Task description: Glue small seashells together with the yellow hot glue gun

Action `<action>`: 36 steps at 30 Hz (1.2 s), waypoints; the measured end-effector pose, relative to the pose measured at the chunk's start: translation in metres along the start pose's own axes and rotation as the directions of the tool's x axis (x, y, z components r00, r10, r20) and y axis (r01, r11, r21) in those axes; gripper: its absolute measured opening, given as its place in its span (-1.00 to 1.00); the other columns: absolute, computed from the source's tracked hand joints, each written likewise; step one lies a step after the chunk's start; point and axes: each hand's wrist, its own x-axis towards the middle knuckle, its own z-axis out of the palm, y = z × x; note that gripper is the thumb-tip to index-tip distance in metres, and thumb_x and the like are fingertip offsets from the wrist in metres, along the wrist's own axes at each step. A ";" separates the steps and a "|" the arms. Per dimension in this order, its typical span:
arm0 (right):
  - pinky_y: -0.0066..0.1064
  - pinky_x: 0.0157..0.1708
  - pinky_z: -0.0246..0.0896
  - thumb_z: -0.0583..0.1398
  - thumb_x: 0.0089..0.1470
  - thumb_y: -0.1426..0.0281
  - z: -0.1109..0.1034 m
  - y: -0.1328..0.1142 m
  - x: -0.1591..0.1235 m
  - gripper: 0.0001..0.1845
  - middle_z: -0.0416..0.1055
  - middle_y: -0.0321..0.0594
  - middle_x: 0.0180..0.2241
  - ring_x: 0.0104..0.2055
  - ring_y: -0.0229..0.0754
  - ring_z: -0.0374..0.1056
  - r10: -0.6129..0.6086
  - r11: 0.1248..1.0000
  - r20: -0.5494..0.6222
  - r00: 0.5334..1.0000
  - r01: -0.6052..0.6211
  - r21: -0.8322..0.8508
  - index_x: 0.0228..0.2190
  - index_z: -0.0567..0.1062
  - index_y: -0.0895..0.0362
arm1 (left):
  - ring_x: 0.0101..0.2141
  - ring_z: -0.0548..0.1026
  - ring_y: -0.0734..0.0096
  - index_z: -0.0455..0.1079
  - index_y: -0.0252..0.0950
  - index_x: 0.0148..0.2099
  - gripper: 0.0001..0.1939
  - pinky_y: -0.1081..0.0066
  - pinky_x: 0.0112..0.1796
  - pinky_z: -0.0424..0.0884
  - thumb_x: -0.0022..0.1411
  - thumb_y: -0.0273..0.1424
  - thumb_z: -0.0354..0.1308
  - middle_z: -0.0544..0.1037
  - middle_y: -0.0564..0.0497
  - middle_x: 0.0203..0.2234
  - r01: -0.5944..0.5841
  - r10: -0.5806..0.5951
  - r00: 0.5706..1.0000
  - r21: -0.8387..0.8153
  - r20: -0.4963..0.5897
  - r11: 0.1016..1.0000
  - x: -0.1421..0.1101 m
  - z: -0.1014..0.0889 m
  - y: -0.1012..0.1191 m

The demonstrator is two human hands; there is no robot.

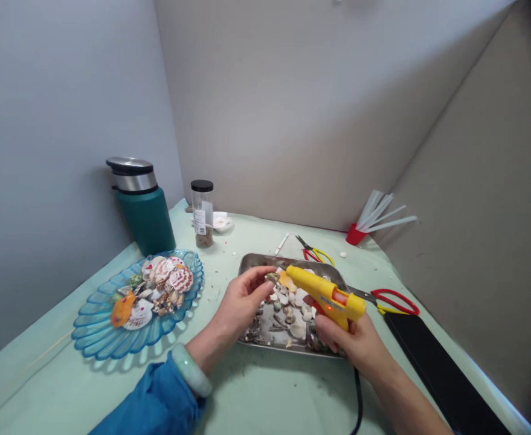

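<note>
My right hand [347, 335] grips a yellow hot glue gun [322, 290] by its handle, nozzle pointing left; a small orange light glows on its side. Between the thumb and fingers of my left hand [247, 296] is a small greenish-brown shell [272, 277], close to the nozzle. Whether nozzle and shell touch I cannot tell. Both hands are above a metal tray [287, 349] with many loose shells [298, 329] and dark twig-like bits in it. Behind the gun, an orange shell [286, 280] is partly hidden.
At left, a blue scalloped plate [97, 338] bears shells, beside a teal bottle [145, 217] and a clear jar [202, 214]. Scissors [313, 251] and larger scissors [394, 300] flank the tray. A red cup [356, 234] holds glue sticks; a black slab [437, 368] lies right. A cord [359, 399] trails down.
</note>
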 end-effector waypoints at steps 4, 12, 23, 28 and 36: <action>-0.49 -0.67 0.04 0.26 0.00 0.13 -0.001 -0.005 -0.002 -0.56 0.16 -0.40 -0.64 -0.64 -0.33 0.06 -0.029 0.995 0.028 0.999 0.032 -0.099 -0.17 0.50 0.18 | -0.39 0.42 0.45 0.47 -0.34 -0.07 -0.66 0.48 -0.32 0.34 0.07 -0.40 0.22 0.55 -0.01 -0.35 0.012 -0.012 1.000 0.003 -0.021 1.000 0.000 -0.001 0.001; -0.47 -0.64 0.10 0.24 0.00 0.16 0.000 -0.014 -0.003 -0.71 0.20 -0.37 -0.65 -0.59 -0.26 0.15 -0.128 0.960 0.044 0.991 0.135 -0.245 -0.34 0.50 0.14 | -0.34 0.46 0.42 0.45 -0.38 -0.01 -0.61 0.49 -0.31 0.38 0.09 -0.39 0.21 0.58 -0.08 -0.23 0.012 -0.011 0.998 0.010 -0.061 1.000 0.001 -0.001 -0.002; -0.49 -0.59 0.02 0.20 0.07 0.19 0.001 -0.017 -0.005 -0.73 0.20 -0.35 -0.56 -0.54 -0.30 0.09 -0.167 0.886 0.080 0.983 0.185 -0.425 -0.48 0.35 0.13 | -0.07 0.47 0.19 0.44 -0.32 0.05 -0.61 0.34 -0.11 0.40 0.16 -0.36 0.15 0.55 -0.11 -0.05 -0.076 0.086 0.995 0.164 -0.054 0.983 0.002 -0.005 -0.013; -0.47 -0.56 0.02 0.19 0.09 0.19 0.001 -0.016 -0.006 -0.72 0.23 -0.34 -0.55 -0.52 -0.29 0.12 -0.181 0.880 0.104 0.978 0.208 -0.428 -0.48 0.34 0.13 | -0.10 0.49 0.20 0.43 -0.34 0.05 -0.60 0.34 -0.12 0.41 0.16 -0.37 0.15 0.56 -0.12 -0.07 -0.067 0.076 0.996 0.147 -0.054 0.987 0.002 -0.005 -0.014; -0.45 -0.51 0.06 0.17 0.12 0.21 0.002 -0.016 -0.005 -0.76 0.33 -0.30 -0.49 -0.48 -0.26 0.20 -0.224 0.838 0.120 0.967 0.254 -0.483 -0.36 0.41 0.14 | -0.09 0.50 0.25 0.37 -0.35 -0.01 -0.66 0.35 -0.11 0.43 0.13 -0.43 0.14 0.56 -0.13 -0.10 -0.127 0.137 0.988 0.123 -0.074 0.984 0.002 -0.001 -0.013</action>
